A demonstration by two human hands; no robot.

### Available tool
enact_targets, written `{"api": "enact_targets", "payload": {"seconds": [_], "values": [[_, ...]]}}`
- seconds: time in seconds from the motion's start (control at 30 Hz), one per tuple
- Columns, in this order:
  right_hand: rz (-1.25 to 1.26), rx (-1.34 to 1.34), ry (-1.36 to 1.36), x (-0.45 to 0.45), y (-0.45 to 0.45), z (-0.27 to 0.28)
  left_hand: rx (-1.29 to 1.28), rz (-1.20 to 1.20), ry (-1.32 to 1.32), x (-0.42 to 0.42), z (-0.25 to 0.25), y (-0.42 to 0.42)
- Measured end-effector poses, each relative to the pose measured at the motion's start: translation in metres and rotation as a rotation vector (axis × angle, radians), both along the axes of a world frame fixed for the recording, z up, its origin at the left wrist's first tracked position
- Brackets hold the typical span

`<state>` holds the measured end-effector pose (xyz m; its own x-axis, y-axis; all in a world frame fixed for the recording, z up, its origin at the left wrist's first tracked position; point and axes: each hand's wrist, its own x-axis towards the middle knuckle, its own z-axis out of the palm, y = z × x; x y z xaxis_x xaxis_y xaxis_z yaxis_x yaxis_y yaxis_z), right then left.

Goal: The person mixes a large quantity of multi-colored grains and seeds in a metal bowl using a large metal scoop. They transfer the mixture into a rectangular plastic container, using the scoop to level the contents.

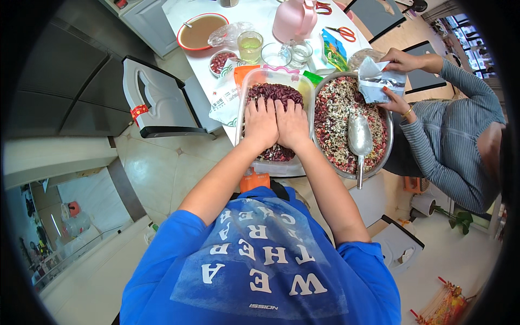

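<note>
My left hand [260,124] and my right hand [292,123] lie side by side, palms down, on dark red beans [273,90] in a clear plastic tub [308,101]. Their fingers are slightly apart and point to the far side of the tub; the fingertips rest on or partly in the beans, and neither hand is closed around anything. Close on the right is a round metal basin [318,155] of mixed grains and beans, with a metal scoop [360,136] lying in it. Another person's hands [400,61] hold a silvery packet [382,83] over the basin's far right part.
Behind the tub stand a glass of pale green liquid [250,46], glass cups [301,53], a small bowl of red beans [222,61] and a pink jug [293,20]. A red-rimmed basin of brown liquid [203,32] is far left, scissors [345,33] far right. A chair [162,97] stands left.
</note>
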<state>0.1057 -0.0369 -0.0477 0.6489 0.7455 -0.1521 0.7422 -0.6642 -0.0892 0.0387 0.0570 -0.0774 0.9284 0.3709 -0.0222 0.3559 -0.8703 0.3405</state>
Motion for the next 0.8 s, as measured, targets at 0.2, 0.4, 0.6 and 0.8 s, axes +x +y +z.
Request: {"api": "enact_targets", "payload": {"seconds": [0.2,0.4,0.6,0.8], "values": [[-0.105,0.098,0.062,0.005,0.005,-0.017,-0.057,0.029,-0.043,0.007,0.002,0.012],[-0.183,0.035,0.408,0.036,0.015,0.013,-0.421,-0.15,0.301,0.04,0.009,0.057],[-0.096,0.017,0.7,0.063,0.003,0.03,-0.531,-0.306,0.363,0.046,0.052,0.079],[-0.044,0.081,0.135,0.063,0.025,-0.002,-0.389,-0.122,-0.006,0.054,0.004,0.055]]}}
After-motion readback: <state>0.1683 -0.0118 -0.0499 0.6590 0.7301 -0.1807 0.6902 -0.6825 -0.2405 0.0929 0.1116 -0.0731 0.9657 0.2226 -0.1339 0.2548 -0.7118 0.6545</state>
